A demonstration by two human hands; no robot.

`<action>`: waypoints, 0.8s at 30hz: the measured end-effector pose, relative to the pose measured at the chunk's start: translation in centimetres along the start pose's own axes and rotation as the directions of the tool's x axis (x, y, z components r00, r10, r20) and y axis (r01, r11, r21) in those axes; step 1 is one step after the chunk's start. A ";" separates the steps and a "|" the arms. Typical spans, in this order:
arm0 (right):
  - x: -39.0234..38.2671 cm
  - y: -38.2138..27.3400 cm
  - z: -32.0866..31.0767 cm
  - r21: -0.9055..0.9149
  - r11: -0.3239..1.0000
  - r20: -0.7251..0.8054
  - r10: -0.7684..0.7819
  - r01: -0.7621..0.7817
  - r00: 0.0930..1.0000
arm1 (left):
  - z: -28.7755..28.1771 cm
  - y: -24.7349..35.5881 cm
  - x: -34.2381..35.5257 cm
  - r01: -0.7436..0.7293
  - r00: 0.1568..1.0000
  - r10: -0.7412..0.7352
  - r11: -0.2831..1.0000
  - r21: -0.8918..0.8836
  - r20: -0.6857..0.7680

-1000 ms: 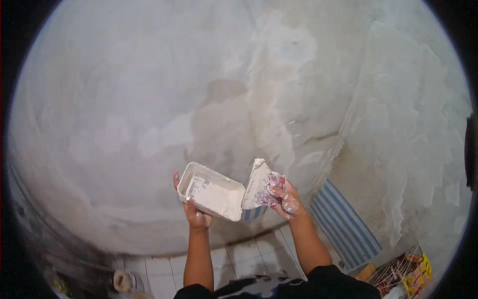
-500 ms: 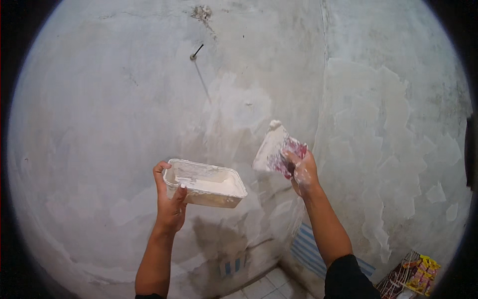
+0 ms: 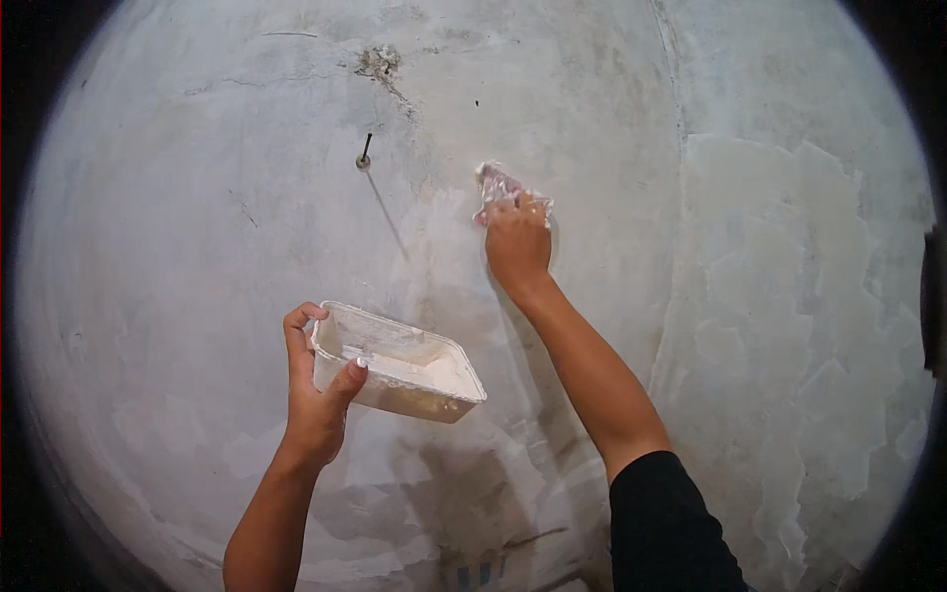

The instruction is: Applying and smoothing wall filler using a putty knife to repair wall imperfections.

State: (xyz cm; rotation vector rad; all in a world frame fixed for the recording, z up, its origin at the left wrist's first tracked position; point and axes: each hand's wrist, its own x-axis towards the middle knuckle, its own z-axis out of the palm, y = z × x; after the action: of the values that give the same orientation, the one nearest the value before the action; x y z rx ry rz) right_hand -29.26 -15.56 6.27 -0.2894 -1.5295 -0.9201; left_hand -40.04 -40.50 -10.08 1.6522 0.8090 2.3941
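My left hand [image 3: 321,409] grips one end of a white rectangular plastic tub [image 3: 419,400], thumb over the near rim and fingers round the far corner. Pale filler paste [image 3: 439,373] lies in the tub and is smeared along its walls. Higher up and to the right, my right hand [image 3: 520,242] is closed round a paste-smeared, pinkish putty spreader [image 3: 500,187]. The spreader is up against the grey wall [image 3: 592,128], partly hidden by my fingers; its working edge is hard to make out.
A dark nail or bolt [image 3: 365,153] juts from the wall left of my right hand. Above it is a crumbled patch [image 3: 378,64] with a crack. The wall corner [image 3: 676,197] runs down at the right, with patchy filler [image 3: 789,326] on the side wall.
My right hand has gone up and left with the spreader, turning it from facing me to the wall. The tub has tilted a little and shifted slightly left. The view has tipped upward.
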 end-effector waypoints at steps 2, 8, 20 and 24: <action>-1.6 -0.9 -0.5 0.011 0.998 0.038 -0.056 0.056 0.998 | 0.1 0.6 -0.1 -0.017 1.000 0.018 0.998 0.053 -0.016; -1.0 -0.5 -7.3 0.146 0.989 0.289 -0.004 -0.040 0.957 | 1.4 4.0 -1.1 0.048 0.996 -0.035 0.983 0.177 -0.077; 5.2 3.3 -8.6 0.267 0.933 0.175 0.201 -0.243 0.964 | 0.8 4.6 -0.8 0.024 0.999 -0.017 0.990 0.138 -0.049; 6.1 5.5 -7.7 0.571 0.645 0.419 0.304 -0.508 0.856 | 0.4 4.4 -0.7 0.088 0.995 -0.081 0.983 0.162 -0.052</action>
State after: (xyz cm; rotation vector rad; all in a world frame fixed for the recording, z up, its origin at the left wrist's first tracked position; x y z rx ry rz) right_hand -21.31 -19.30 13.27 -0.2355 -1.8540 0.0843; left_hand -38.53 -44.38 -8.34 1.5885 1.0881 2.3711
